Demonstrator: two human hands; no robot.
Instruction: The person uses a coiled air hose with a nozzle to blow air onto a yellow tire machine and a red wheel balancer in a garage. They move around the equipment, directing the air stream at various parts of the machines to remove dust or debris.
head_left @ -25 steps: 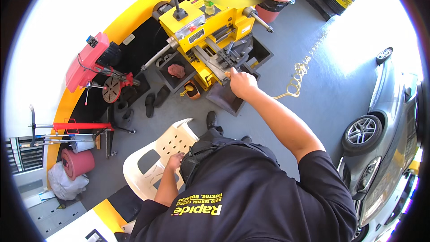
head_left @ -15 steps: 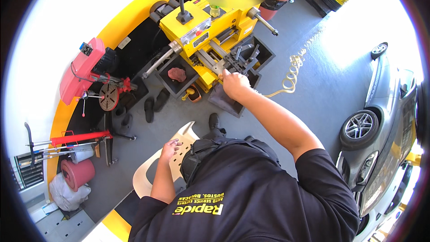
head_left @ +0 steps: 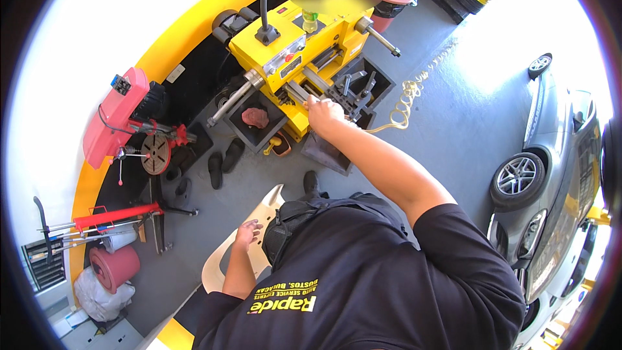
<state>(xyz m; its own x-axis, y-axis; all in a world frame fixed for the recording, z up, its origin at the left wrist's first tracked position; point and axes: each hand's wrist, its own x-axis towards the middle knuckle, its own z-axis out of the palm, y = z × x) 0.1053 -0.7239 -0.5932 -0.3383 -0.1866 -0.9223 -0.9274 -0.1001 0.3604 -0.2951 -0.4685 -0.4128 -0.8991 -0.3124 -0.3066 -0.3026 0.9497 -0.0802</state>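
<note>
My right hand (head_left: 325,116) reaches forward to the front of a yellow lathe (head_left: 275,68), its fingers closed at the near end of the metal slide (head_left: 299,93). What they grip is hidden under the hand. Just right of it stands a dark tool holder (head_left: 353,94) with upright levers. Down by my left side, my left hand (head_left: 248,232) hangs with fingers loosely stretched and apart, holding nothing. Beneath and beside it is a beige plastic chair (head_left: 217,266); whether the hand touches it I cannot tell.
Dark trays flank the lathe; the left tray (head_left: 275,121) holds a reddish cloth (head_left: 255,117). A long spindle (head_left: 230,102) juts out left. A coiled hose (head_left: 405,100) lies on the floor at right. A red drill press (head_left: 123,113) stands left, a grey car (head_left: 557,181) right.
My right hand has shifted slightly left and nearer along the lathe's front. My left hand hangs as before, fingers still apart. The whole view has shifted a little.
</note>
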